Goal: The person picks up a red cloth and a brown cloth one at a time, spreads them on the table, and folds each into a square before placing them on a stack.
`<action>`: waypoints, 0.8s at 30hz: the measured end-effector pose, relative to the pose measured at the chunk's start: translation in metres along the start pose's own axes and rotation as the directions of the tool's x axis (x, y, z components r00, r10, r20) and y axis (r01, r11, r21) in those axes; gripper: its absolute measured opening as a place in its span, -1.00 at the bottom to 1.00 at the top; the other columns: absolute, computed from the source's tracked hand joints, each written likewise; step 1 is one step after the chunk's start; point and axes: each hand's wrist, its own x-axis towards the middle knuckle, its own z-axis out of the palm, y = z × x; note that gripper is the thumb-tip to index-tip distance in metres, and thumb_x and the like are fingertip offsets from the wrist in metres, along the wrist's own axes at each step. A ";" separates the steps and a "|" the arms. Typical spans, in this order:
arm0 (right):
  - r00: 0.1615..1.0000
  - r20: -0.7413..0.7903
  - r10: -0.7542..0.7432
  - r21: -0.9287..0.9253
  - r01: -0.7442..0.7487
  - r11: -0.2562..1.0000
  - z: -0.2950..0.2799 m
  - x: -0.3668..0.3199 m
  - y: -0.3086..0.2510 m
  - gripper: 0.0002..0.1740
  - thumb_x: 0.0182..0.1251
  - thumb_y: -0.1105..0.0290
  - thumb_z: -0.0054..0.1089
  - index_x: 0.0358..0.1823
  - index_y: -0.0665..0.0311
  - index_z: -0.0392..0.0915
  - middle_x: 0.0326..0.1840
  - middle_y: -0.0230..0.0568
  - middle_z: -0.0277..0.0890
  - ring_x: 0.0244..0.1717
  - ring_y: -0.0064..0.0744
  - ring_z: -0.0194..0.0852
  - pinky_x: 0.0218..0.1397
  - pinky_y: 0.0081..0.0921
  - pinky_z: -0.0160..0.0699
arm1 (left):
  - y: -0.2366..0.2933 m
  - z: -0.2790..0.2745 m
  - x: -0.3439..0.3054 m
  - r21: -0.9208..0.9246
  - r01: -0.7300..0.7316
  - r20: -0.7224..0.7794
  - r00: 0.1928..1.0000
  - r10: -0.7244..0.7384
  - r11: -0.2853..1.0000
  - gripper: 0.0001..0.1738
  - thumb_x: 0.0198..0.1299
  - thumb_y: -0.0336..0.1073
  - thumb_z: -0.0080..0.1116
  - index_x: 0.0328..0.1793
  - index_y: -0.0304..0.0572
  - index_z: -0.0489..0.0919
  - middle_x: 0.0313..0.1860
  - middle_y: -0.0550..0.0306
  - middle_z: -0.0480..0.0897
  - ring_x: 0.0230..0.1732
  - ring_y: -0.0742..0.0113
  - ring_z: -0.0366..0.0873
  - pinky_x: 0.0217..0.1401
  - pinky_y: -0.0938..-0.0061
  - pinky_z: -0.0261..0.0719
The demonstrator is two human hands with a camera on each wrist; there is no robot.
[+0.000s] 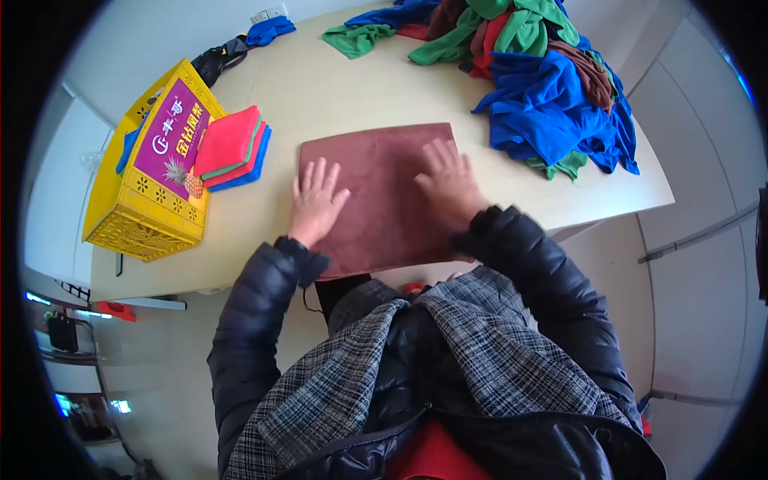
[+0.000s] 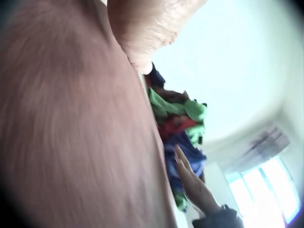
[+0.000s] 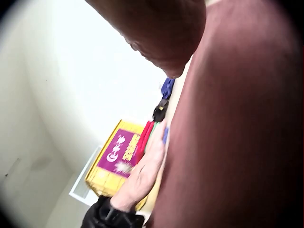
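Labels: yellow crate (image 1: 144, 208) at the left end of the worktop (image 1: 336, 88) carries a purple label (image 1: 172, 136). The yellow Chinese chars. read 金钻凤梨, w/ a pineapple pic at the lower corner. The round logo and small text above are too small to read.

Brown cloth (image 1: 384, 192): lies flat at ctr of the worktop, directly in front of the person. Its near edge reaches the worktop's near edge.

Left grip (image 1: 316, 200): open, fingers straight and spread, palm down on the cloth's left part.

Right grip (image 1: 448, 184): open, fingers straight, palm down on the cloth's right part, nr the far edge. Neither grip pinches or curls round anything.

Surroundings:
- Folded stack (image 1: 232, 148) (red on top, green and blue edges below) lies just beside the crate, to the left of the cloth and apart from it.
- Loose pile (image 1: 544, 80) of blue, green, red and brown cloths fills the far right of the worktop, nr the cloth's far right corner.
- Black item (image 1: 220, 56) and a blue cloth (image 1: 268, 30) lie at the far left corner.

Obstruction: both wrist views are largely blocked by palm and brown cloth, so only slivers of crate, stack and pile show.
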 end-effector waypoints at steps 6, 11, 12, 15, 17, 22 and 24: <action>0.991 0.045 -0.125 0.182 0.115 0.977 0.006 -0.063 -0.057 -0.23 0.52 -0.10 -0.01 0.60 0.19 0.19 0.68 -0.09 0.08 0.70 0.03 -0.11 0.67 0.11 -0.11 | 0.031 0.002 -0.072 -0.050 -0.176 0.043 0.983 0.178 0.983 -0.25 0.47 0.12 -0.02 0.67 0.00 0.21 0.70 -0.08 0.09 0.70 -0.09 -0.04 0.67 -0.19 -0.15; 0.998 0.013 -0.065 0.101 0.063 0.993 0.011 -0.066 -0.016 -0.31 0.55 -0.03 -0.03 0.57 0.18 0.26 0.66 -0.13 0.14 0.69 0.00 -0.08 0.69 0.05 -0.16 | 0.010 0.006 -0.087 -0.069 -0.112 0.016 0.993 0.113 0.991 -0.25 0.46 0.12 0.00 0.66 -0.01 0.22 0.69 -0.10 0.11 0.69 -0.07 -0.02 0.68 -0.13 -0.14; 0.998 0.019 -0.064 0.103 0.062 0.993 0.010 -0.068 -0.005 -0.31 0.55 -0.03 -0.03 0.57 0.18 0.26 0.66 -0.13 0.14 0.69 0.00 -0.08 0.69 0.05 -0.16 | 0.006 0.004 -0.091 -0.084 -0.121 0.012 0.992 0.122 0.989 -0.25 0.45 0.09 0.01 0.67 -0.02 0.21 0.70 -0.08 0.10 0.70 -0.06 -0.03 0.69 -0.11 -0.16; 0.999 0.031 0.016 0.051 -0.017 0.999 0.004 -0.084 0.036 -0.31 0.54 -0.03 -0.03 0.56 0.18 0.27 0.63 -0.13 0.20 0.67 -0.01 -0.01 0.66 0.01 -0.03 | 0.002 -0.006 -0.103 -0.130 -0.144 0.017 0.989 0.147 0.981 -0.24 0.42 0.04 0.03 0.67 -0.05 0.19 0.70 -0.05 0.09 0.71 -0.04 -0.05 0.70 -0.06 -0.20; 0.998 0.018 0.055 0.123 -0.057 0.991 -0.002 -0.099 0.066 -0.32 0.48 0.10 0.11 0.55 0.15 0.27 0.62 -0.13 0.19 0.65 -0.04 0.03 0.66 -0.04 0.00 | 0.001 -0.024 -0.120 -0.171 -0.225 0.013 0.973 0.231 0.959 -0.24 0.35 -0.08 0.14 0.64 -0.09 0.24 0.67 -0.06 0.17 0.67 -0.05 0.05 0.68 -0.03 -0.05; 0.997 0.054 -0.058 0.374 0.034 0.927 -0.040 -0.143 0.078 -0.25 0.33 0.32 0.25 0.56 0.11 0.26 0.65 -0.10 0.14 0.67 -0.06 0.01 0.68 -0.05 0.00 | -0.016 -0.020 -0.151 -0.106 -0.301 -0.091 0.952 0.292 0.948 -0.28 0.10 -0.45 0.24 0.48 -0.19 0.43 0.53 -0.04 0.38 0.55 -0.03 0.30 0.55 0.12 0.31; 0.990 0.042 -0.134 0.312 0.115 0.943 -0.044 -0.145 0.067 -0.16 0.19 0.43 0.33 0.56 0.08 0.27 0.63 -0.09 0.17 0.65 -0.04 0.04 0.68 -0.05 0.01 | -0.023 -0.021 -0.154 -0.128 -0.314 -0.133 0.945 0.298 0.941 -0.33 0.05 -0.52 0.21 0.40 -0.22 0.49 0.46 -0.04 0.45 0.49 -0.04 0.38 0.49 0.15 0.38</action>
